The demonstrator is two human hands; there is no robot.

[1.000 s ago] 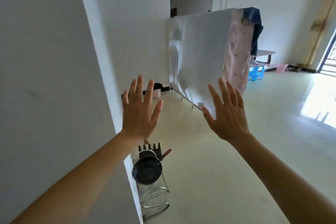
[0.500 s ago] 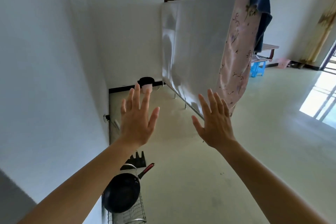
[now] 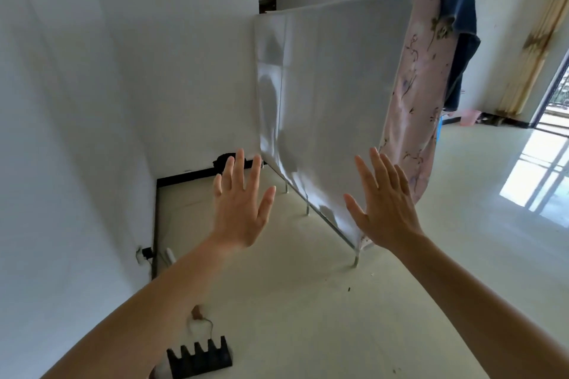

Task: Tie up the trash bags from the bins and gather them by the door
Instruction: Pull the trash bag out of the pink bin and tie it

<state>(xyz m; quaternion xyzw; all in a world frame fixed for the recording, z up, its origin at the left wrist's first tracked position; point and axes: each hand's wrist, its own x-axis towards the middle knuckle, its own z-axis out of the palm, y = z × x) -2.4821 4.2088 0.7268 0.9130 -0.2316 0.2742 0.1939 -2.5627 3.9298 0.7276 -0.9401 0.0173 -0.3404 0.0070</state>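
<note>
Above pale floor (image 3: 308, 301): left hand (image 3: 238, 209) and right hand (image 3: 386, 212) raised, fingers spread wide, holding nothing. Sheet-draped rack (image 3: 326, 108) beyond; black trash bag (image 3: 226, 160) by far wall.

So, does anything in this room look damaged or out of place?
Yes. The wall strip beside the balcony door is stained yellow-brown, perhaps water damage. A loose cord and small specks lie on the floor. Both hands are empty.
</note>
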